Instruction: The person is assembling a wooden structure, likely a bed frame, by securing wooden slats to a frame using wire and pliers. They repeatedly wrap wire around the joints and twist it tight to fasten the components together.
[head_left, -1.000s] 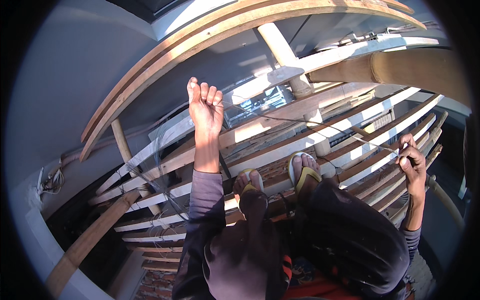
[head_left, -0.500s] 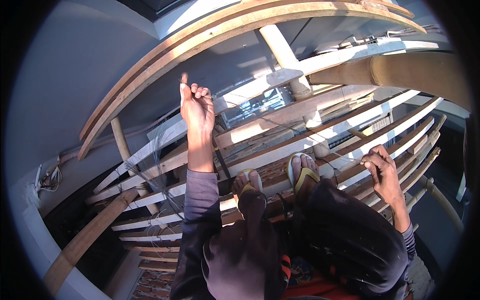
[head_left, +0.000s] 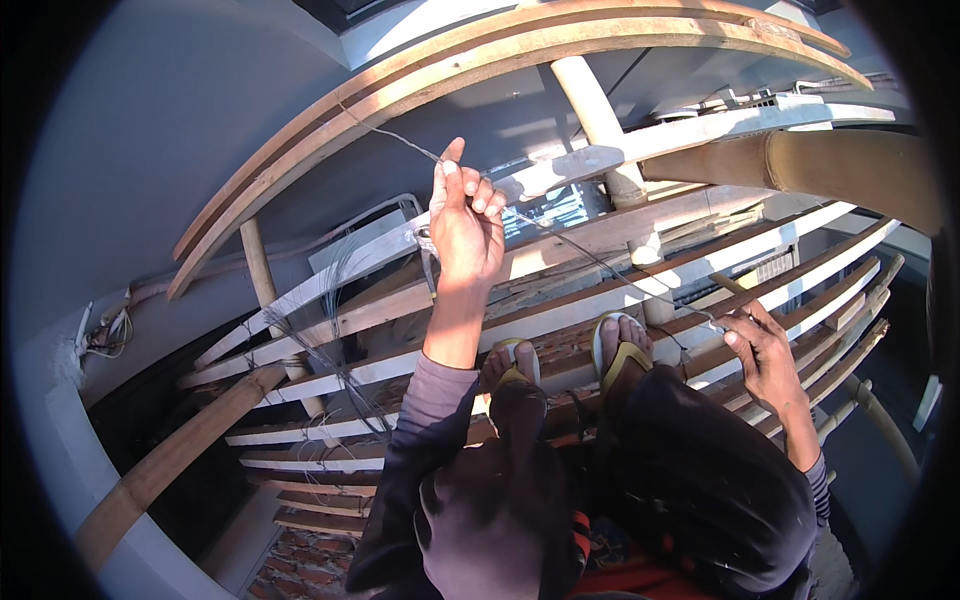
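My left hand (head_left: 463, 225) is raised in front of me and pinches a thin grey wire (head_left: 590, 255) between thumb and fingers. The wire runs up-left from that hand to the curved wooden rail (head_left: 400, 95) and down-right to my right hand (head_left: 765, 355). My right hand grips the wire's other end low on the right, above the white wooden slats (head_left: 560, 320). My feet in sandals (head_left: 620, 350) stand on the slats between the two hands.
A bundle of loose wires (head_left: 330, 340) hangs over the slats at the left. A bamboo post (head_left: 600, 120) rises behind the hands, a thick bamboo pole (head_left: 820, 170) lies at the upper right, and a round beam (head_left: 180, 450) slants at lower left by a grey wall (head_left: 150, 150).
My left hand went from spread fingers to a pinch on the wire and lifted slightly. My right hand moved left and down along the slats, drawing the wire taut.
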